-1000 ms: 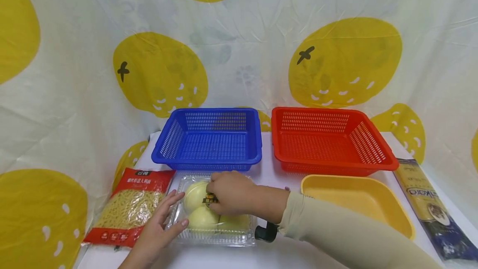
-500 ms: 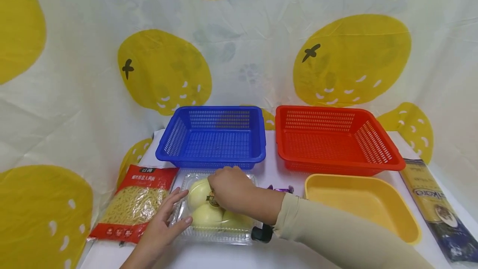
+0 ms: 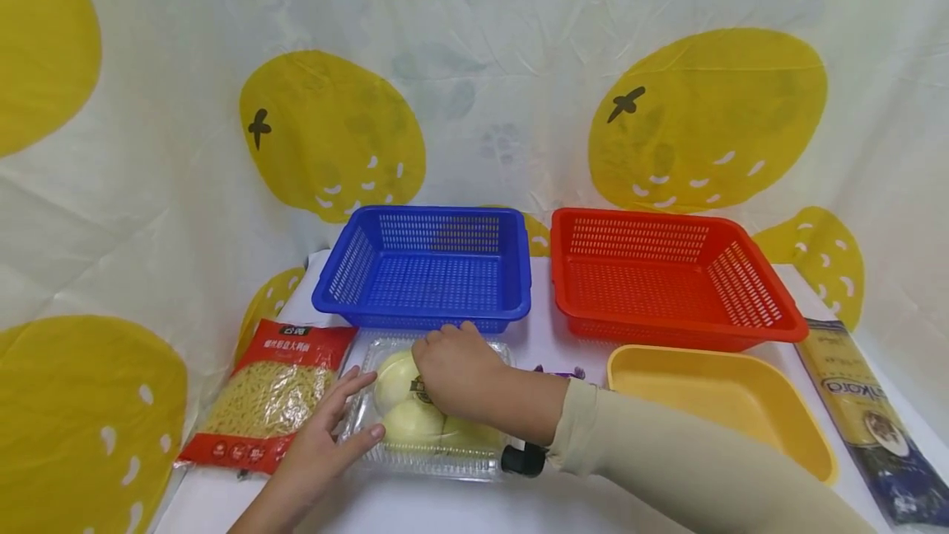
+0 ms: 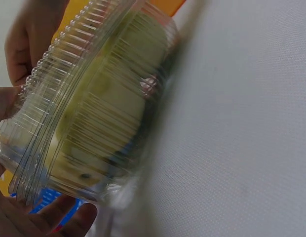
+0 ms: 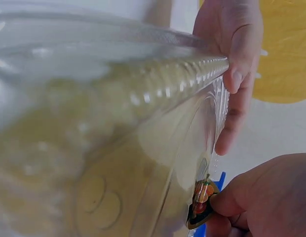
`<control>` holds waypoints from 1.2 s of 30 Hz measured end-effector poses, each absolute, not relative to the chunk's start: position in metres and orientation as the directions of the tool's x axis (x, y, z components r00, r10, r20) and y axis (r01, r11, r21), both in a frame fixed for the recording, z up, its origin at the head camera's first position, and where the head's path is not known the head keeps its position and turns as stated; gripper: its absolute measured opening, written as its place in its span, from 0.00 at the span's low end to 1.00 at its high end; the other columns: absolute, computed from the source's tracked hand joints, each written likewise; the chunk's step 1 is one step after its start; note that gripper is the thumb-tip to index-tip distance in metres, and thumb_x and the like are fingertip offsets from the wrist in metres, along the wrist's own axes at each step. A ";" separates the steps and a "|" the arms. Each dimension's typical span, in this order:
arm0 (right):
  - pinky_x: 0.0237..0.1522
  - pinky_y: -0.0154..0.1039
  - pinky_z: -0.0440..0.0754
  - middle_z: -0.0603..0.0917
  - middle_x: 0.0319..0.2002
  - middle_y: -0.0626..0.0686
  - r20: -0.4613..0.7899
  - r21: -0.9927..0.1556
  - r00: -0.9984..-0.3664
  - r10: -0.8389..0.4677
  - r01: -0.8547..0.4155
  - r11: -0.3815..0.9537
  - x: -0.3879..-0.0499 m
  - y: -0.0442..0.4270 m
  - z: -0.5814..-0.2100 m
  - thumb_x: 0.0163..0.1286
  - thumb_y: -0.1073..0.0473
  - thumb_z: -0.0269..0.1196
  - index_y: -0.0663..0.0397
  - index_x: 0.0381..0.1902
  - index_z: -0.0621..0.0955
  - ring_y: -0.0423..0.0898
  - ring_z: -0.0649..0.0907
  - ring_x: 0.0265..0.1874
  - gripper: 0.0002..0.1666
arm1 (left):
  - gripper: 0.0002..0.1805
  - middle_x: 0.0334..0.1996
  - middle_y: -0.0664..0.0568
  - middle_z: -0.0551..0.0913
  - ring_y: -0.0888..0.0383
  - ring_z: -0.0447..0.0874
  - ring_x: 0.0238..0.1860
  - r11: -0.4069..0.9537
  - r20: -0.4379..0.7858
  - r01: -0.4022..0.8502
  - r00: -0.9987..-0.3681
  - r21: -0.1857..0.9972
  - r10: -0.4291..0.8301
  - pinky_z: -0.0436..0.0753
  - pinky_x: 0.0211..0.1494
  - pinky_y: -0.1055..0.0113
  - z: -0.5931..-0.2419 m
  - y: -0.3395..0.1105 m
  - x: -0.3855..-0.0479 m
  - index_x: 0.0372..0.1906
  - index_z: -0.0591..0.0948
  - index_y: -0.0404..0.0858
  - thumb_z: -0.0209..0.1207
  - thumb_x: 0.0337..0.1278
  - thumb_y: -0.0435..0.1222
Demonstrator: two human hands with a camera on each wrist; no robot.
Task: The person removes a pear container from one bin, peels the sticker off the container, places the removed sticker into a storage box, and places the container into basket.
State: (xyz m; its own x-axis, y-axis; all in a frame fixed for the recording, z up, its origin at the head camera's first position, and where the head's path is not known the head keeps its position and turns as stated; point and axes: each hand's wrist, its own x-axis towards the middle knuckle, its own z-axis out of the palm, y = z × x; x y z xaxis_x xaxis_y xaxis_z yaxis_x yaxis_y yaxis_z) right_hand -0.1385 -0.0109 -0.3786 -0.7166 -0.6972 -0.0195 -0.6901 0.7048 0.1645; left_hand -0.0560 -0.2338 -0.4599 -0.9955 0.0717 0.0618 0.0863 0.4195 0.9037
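Observation:
A clear plastic clamshell box (image 3: 474, 468) holds several large, pale yellow-green round fruits (image 3: 411, 423). On its lid is a dark sticker (image 5: 201, 200) with gold edging and red fruit printed on it. My right hand (image 3: 460, 373) reaches across the box, its thumb and curled fingers pinching the sticker's edge; in the head view it covers part of the lid. At the box's left side, my left hand (image 3: 322, 435) has its thumb and fingers spread, touching the rim. Ribbed box walls and fruit fill the left wrist view.
A red-ended bag of spiral pasta (image 3: 274, 394) lies left of the box. Behind stand a blue basket (image 3: 423, 321) and a red basket (image 3: 675, 330). To the right are a yellow tray (image 3: 741, 402), a gold-and-navy packet (image 3: 863, 419) and a small purple wrapper (image 3: 571, 373).
The head view has shifted slightly. My right hand has turned a little over the sticker, with its knuckles raised. The left hand and the box stay much the same.

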 end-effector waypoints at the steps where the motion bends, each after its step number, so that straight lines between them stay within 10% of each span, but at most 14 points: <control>1: 0.47 0.44 0.82 0.86 0.43 0.48 -0.015 0.165 -0.711 -0.703 -0.695 0.700 -0.138 -0.010 -0.378 0.76 0.53 0.64 0.52 0.55 0.84 0.46 0.82 0.41 0.14 | 0.36 0.84 0.38 0.58 0.29 0.56 0.81 0.413 0.051 0.075 -0.996 0.907 0.069 0.64 0.75 0.28 -0.460 -0.234 -0.056 0.77 0.75 0.48 0.73 0.65 0.40; 20: 0.43 0.42 0.79 0.84 0.43 0.48 0.030 0.141 -0.621 -0.784 -0.773 0.618 -0.115 0.006 -0.347 0.81 0.48 0.62 0.50 0.51 0.82 0.45 0.78 0.41 0.13 | 0.39 0.85 0.42 0.57 0.26 0.64 0.76 0.444 -0.057 -0.033 -0.998 0.896 0.041 0.72 0.71 0.30 -0.451 -0.230 -0.061 0.77 0.75 0.52 0.75 0.62 0.45; 36: 0.38 0.40 0.81 0.77 0.26 0.39 0.013 -0.279 -0.668 -0.744 -0.717 0.639 -0.131 0.075 -0.312 0.69 0.64 0.65 0.43 0.31 0.79 0.40 0.77 0.30 0.10 | 0.40 0.85 0.42 0.55 0.22 0.63 0.75 0.432 -0.093 -0.075 -0.995 0.899 0.022 0.80 0.63 0.31 -0.452 -0.233 -0.055 0.78 0.74 0.52 0.75 0.62 0.44</control>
